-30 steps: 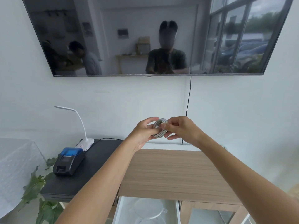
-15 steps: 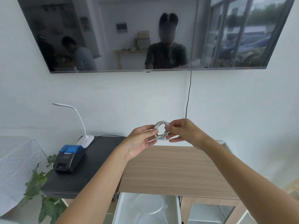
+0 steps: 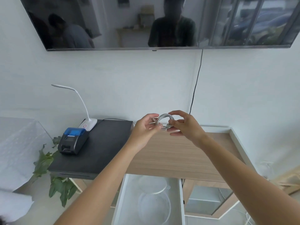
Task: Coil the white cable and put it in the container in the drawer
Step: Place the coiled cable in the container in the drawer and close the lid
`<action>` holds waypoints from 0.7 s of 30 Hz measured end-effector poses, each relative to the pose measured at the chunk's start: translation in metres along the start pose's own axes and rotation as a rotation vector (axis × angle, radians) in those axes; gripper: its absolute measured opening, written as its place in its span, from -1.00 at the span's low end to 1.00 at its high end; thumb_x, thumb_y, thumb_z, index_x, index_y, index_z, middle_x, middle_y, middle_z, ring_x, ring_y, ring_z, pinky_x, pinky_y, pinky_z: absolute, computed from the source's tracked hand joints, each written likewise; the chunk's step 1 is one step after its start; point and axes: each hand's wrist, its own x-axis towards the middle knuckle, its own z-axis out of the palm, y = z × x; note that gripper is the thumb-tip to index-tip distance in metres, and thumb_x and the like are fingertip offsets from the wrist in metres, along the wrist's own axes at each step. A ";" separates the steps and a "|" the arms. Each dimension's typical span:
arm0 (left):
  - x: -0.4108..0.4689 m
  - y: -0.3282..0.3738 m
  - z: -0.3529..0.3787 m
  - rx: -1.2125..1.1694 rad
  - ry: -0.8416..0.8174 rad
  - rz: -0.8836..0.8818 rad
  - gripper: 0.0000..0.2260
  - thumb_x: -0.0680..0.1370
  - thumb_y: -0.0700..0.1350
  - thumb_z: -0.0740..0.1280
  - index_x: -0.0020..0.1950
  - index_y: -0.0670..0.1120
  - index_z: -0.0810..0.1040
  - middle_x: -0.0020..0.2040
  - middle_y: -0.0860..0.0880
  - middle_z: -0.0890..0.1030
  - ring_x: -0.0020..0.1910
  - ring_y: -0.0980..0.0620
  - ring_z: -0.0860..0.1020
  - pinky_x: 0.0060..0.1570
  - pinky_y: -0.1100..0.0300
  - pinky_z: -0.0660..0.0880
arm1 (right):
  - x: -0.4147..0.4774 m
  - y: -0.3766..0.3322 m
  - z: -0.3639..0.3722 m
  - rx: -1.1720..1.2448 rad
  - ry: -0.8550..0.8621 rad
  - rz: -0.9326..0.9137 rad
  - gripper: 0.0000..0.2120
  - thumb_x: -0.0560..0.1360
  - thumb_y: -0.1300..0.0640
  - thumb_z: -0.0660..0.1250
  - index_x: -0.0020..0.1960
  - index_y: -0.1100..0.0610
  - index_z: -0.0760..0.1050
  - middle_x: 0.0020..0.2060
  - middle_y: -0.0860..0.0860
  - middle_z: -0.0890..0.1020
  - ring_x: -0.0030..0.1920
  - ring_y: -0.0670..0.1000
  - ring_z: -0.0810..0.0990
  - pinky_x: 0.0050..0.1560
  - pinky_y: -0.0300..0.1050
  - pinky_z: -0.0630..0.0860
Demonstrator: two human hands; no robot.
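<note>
Looking down from your head camera, you hold the white cable [image 3: 165,121] as a small round coil in the air between both hands, above the back edge of the wooden bench [image 3: 178,153]. Your left hand [image 3: 145,129] pinches the left side of the coil, thumb on top and fingers curled under it, with a short cable end sticking out near the fingertips. Your right hand [image 3: 185,126] grips the right side, its thumb arched over the top of the loop and its fingers closed around the strands below. Beneath your forearms the white drawer [image 3: 119,202] stands open, and in it sits a clear round container [image 3: 154,203], with a second clear round piece just behind it; whether that is a lid or another container you cannot tell. To your left, a dark bench [image 3: 97,153] carries a black and blue printer [image 3: 73,140] and a white desk lamp [image 3: 88,123] with a bent neck, the two just beside each other. Green leaves [image 3: 47,161] show below that bench's left edge. A dark screen [image 3: 159,21] hangs on the wall above, with a black cord [image 3: 195,83] running down from it behind your right hand.
</note>
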 end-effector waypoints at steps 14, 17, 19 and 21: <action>-0.074 -0.184 -0.023 0.177 -0.090 -0.454 -0.64 0.49 -0.25 0.46 0.27 -0.08 0.58 0.15 0.01 0.67 0.16 0.01 0.64 0.17 0.05 0.57 | -0.033 0.193 0.094 0.059 0.090 0.504 -0.77 0.60 0.32 0.33 0.20 0.11 0.60 -0.16 0.15 0.71 -0.18 0.11 0.77 -0.19 -0.02 0.71; -0.092 -0.214 -0.029 0.177 -0.140 -0.534 -0.69 0.49 -0.24 0.44 0.23 -0.07 0.60 0.13 0.02 0.67 0.12 0.03 0.65 0.05 0.18 0.57 | -0.047 0.220 0.112 0.030 0.125 0.592 -0.76 0.60 0.29 0.32 0.20 0.05 0.59 -0.14 0.10 0.72 -0.18 0.02 0.77 -0.32 -0.12 0.67; -0.101 -0.229 -0.030 0.183 -0.146 -0.574 -0.71 0.49 -0.26 0.43 0.19 -0.09 0.60 0.10 0.00 0.68 0.09 0.03 0.66 -0.01 0.25 0.56 | -0.054 0.234 0.121 -0.013 0.151 0.631 -0.77 0.59 0.25 0.33 0.19 0.01 0.59 -0.13 0.07 0.73 -0.20 -0.04 0.77 -0.38 -0.16 0.63; -0.110 -0.239 -0.029 0.189 -0.139 -0.623 -0.73 0.48 -0.28 0.42 0.16 -0.08 0.61 0.08 0.00 0.68 0.08 0.04 0.66 0.00 0.24 0.56 | -0.063 0.246 0.128 -0.070 0.173 0.662 -0.77 0.59 0.22 0.33 0.18 0.00 0.60 -0.14 0.06 0.74 -0.22 -0.08 0.75 -0.41 -0.21 0.60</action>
